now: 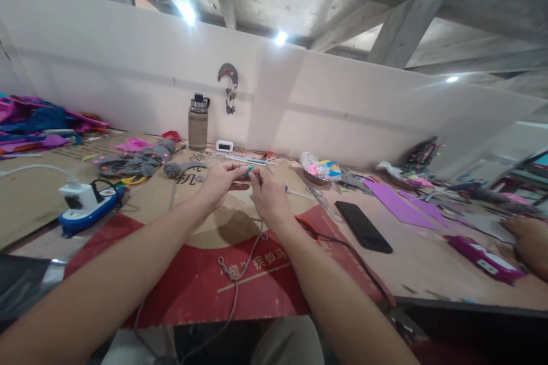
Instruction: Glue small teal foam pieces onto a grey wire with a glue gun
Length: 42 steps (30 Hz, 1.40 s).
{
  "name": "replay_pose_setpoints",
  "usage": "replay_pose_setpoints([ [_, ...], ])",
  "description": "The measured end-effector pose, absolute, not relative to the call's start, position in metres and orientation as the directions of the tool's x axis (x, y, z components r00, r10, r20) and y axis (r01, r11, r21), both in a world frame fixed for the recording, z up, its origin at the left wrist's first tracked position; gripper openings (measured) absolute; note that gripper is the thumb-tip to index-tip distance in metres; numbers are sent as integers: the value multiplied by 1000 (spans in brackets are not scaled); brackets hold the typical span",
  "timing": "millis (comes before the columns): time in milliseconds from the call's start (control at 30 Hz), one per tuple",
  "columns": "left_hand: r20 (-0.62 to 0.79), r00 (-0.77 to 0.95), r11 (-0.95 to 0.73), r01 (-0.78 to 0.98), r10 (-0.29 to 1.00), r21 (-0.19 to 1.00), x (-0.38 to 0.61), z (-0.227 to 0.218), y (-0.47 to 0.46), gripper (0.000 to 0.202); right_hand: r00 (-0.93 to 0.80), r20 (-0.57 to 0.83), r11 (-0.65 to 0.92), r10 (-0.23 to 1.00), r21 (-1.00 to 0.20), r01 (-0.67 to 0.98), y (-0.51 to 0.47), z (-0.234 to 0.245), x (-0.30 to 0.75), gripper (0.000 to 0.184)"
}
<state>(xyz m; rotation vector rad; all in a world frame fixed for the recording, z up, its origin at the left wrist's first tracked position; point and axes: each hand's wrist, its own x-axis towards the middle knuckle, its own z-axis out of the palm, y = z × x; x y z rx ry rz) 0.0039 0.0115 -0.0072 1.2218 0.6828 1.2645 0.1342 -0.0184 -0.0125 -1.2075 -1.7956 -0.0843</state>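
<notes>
Piece (250,171), teal, between both grips (222,181) (270,195)

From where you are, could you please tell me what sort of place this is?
Probably a craft workshop: the purple sheets, a pile of colourful cloth and a grey crescent ornament on the wall suggest it.

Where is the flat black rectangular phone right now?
In the head view, the phone lies right of the person's right hand, between the red printed sheet and the long purple sheet.
</notes>
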Motion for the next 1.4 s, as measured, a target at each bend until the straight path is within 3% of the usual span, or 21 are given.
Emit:
replay_pose_setpoints([
  [400, 205, 228, -126, -319, 952, 939, 4, -7, 12, 25, 11, 695, 472, 719, -499, 727, -14, -14, 131, 19],
  [567, 236, 211, -168, -298, 948, 940, 6, -6, 10, 24, -11, 702, 452, 712, -447, 772, -13, -14, 131, 20],
  [800, 185, 217, -104, -340, 958, 935, 4, -8, 13, 24, -44, 717, 468, 696, -406, 785, -13, -15, 130, 17],
  [1033, 260, 68, -227, -307, 963, 924, 0, -12, 24, 18, -151, 700, 555, 698, -394, 733, -15, -21, 127, 25],
  [1233, 263, 72, -211, -415, 962, 885, -5, -10, 29, 16, -453, 604, 726, 656, -341, 597, -19, -15, 129, 34],
  [1333, 243, 51, -188, -489, 969, 852, -7, -9, 31, 15, -267, 598, 603, 755, -475, 641, -14, -8, 147, 47],
  [1400, 236, 36, -182, -528, 971, 830, -9, -8, 32, 13, -11, 561, 363, 828, -520, 774, -8, -6, 164, 45],
])
